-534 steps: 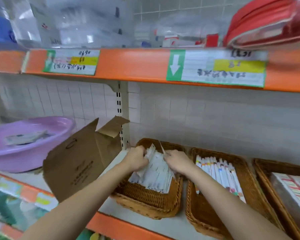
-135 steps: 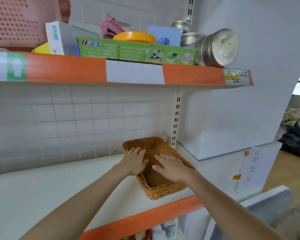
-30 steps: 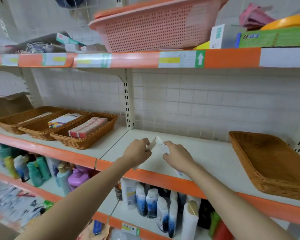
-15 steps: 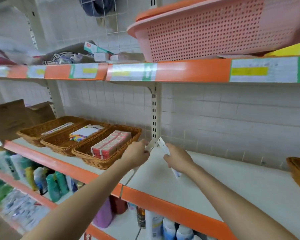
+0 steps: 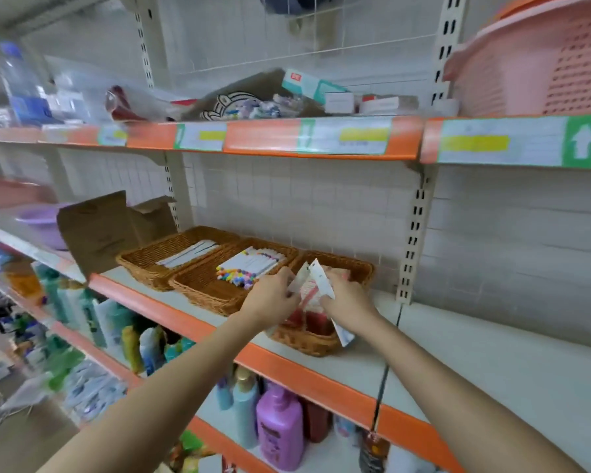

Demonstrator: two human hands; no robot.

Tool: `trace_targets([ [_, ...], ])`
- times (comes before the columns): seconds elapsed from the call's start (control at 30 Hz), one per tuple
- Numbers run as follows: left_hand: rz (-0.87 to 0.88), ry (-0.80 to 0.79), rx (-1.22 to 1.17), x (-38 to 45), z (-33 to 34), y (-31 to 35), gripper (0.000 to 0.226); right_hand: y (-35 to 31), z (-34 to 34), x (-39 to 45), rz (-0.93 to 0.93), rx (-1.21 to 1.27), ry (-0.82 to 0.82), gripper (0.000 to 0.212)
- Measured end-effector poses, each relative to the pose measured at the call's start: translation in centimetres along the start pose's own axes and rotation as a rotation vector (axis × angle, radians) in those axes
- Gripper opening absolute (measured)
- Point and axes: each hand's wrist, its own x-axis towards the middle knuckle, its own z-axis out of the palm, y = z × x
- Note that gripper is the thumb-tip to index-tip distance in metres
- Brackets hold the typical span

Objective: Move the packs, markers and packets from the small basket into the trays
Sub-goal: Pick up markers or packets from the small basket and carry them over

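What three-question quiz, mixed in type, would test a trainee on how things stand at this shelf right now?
1. True or false: both hands hold white packets in front of the right tray.
2. Which tray holds the markers? A) left tray B) middle tray C) right tray
3. Fill in: left of the three trays stands an open ____ box.

Key:
1. True: the left hand and the right hand each pinch white packets.
2. B.
3. Cardboard: the cardboard box.
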Motion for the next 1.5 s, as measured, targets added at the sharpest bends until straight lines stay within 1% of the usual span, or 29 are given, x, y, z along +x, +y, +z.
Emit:
trace_targets([
  [0.13,0.01,-0.008,0.077,-0.1,-3.7,-6.4,0.04,-5.2,4.1,1.0,-0.003,-0.035,0.044,0.047],
  [0.2,-0.003,0.01,0.106,0.1,-4.9,-8.9,0.038,-7.2,5.9,1.4,-0.002,-0.043,0.05,0.047],
  [0.3,0.004,0.007,0.075,0.2,-5.1,-11.3,0.038,-9.2,7.4,2.1,0.034,-0.048,0.033,0.047],
  [0.4,0.048,-0.016,0.039,0.7,-5.1,-12.9,0.037,-10.3,7.9,3.6,0.052,-0.049,0.025,0.041],
  [0.5,0.076,-0.025,0.046,2.3,-5.1,-14.4,0.033,-11.0,8.4,5.8,0.057,-0.054,0.015,0.044],
  [0.63,0.061,-0.039,0.038,5.0,-5.8,-16.7,0.031,-12.1,9.5,9.4,0.053,-0.066,0.014,0.053],
  [0.8,0.031,-0.02,0.025,9.0,-7.0,-19.7,0.033,-13.3,11.1,14.0,0.01,-0.049,-0.013,0.053],
  [0.93,-0.005,-0.022,-0.025,11.2,-6.9,-21.7,0.03,-13.5,11.8,16.6,0.014,-0.013,-0.027,0.059],
  [1.0,-0.009,-0.037,-0.043,12.1,-6.7,-22.9,0.03,-13.6,12.3,17.9,0.02,0.0,-0.053,0.054],
  [1.13,-0.023,-0.053,-0.076,14.8,-6.8,-25.6,0.036,-14.3,13.5,20.7,0.04,0.015,-0.046,0.035],
  [1.2,-0.017,-0.058,-0.076,16.2,-7.0,-27.3,0.038,-15.3,14.2,22.0,0.061,0.054,-0.051,0.03],
  [1.33,0.019,-0.077,-0.072,18.4,-7.5,-30.9,0.039,-17.3,16.4,24.7,0.12,0.167,-0.04,0.037],
  [1.43,0.045,-0.114,-0.101,20.1,-8.2,-34.1,0.038,-19.5,18.3,26.7,0.194,0.221,-0.004,0.033],
  [1.5,0.068,-0.137,-0.125,21.2,-8.7,-36.0,0.034,-21.1,19.5,27.9,0.231,0.224,0.018,0.036],
])
